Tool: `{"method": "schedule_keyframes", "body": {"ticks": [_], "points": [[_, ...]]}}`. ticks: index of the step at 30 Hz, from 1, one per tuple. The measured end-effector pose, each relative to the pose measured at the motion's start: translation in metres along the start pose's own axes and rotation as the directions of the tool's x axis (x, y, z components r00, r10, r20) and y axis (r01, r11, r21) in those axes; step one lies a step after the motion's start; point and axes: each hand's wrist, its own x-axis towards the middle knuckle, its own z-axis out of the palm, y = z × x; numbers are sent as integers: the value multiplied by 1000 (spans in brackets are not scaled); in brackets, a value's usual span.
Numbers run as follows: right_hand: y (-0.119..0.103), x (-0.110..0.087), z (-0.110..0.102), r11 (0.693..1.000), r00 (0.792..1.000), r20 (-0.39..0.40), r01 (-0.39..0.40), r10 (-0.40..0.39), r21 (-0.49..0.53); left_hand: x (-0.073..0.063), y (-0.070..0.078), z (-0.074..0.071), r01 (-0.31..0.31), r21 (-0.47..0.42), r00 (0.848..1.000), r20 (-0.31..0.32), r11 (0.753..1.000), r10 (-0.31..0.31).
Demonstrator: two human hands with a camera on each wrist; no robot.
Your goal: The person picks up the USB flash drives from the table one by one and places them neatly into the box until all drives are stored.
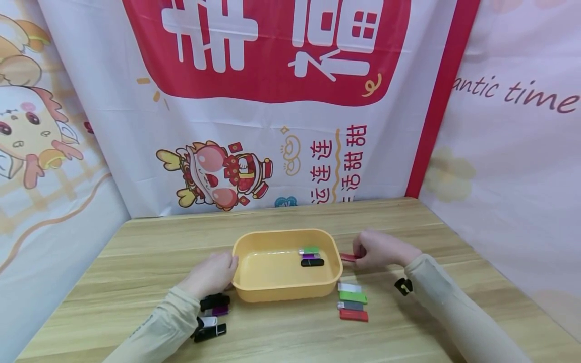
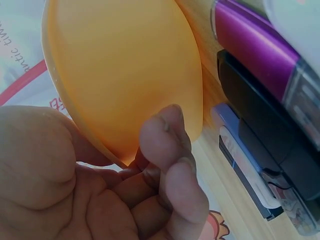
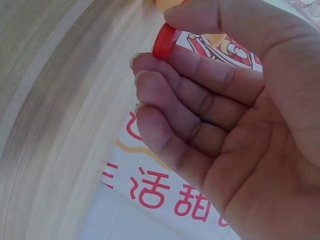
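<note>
A yellow plastic basin [image 1: 286,292] stands in the middle of the table. My left hand [image 1: 213,275] grips its left rim, thumb on one side of the wall and curled fingers on the other in the left wrist view. My right hand [image 1: 381,247] pinches a red lighter [image 1: 348,257] between thumb and index finger, just outside the basin's right wall. Its rounded red end [image 3: 164,42] shows in the right wrist view, with the other fingers loosely bent. Inside the basin lie a green lighter [image 1: 310,250], a purple stick [image 1: 310,256] and a black stick [image 1: 312,262].
Right of the basin lie a white lighter [image 1: 349,288], a green lighter [image 1: 353,297], a grey lighter [image 1: 351,306] and a red lighter [image 1: 354,315]. Several stick-shaped pieces, including a purple one [image 2: 260,45] and a black one [image 2: 270,115], lie by my left wrist. Printed curtains surround the table.
</note>
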Motion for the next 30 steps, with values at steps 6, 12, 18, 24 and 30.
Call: {"method": "schedule_keyframes", "body": {"ticks": [6,12,18,24,30], "points": [[1,-1,-3,997,996,-52,76,-76,-8,0,0,0,-17,13,1000,-20,1000,17],[0,-2,-8,997,994,-79,74,-74,5,-1,0,0,-14,15,1000,-17,1000,14],[2,-2,-11,999,995,-94,33,-32,3,-1,0,1,-3,8,1000,-11,1000,3],[1,-3,-15,999,991,-126,34,-33,5,0,0,1,-1,3,1000,-9,1000,1],[-4,-6,-19,997,984,-161,78,-78,-9,1,-1,2,4,-8,1000,-1,1000,-4]]}}
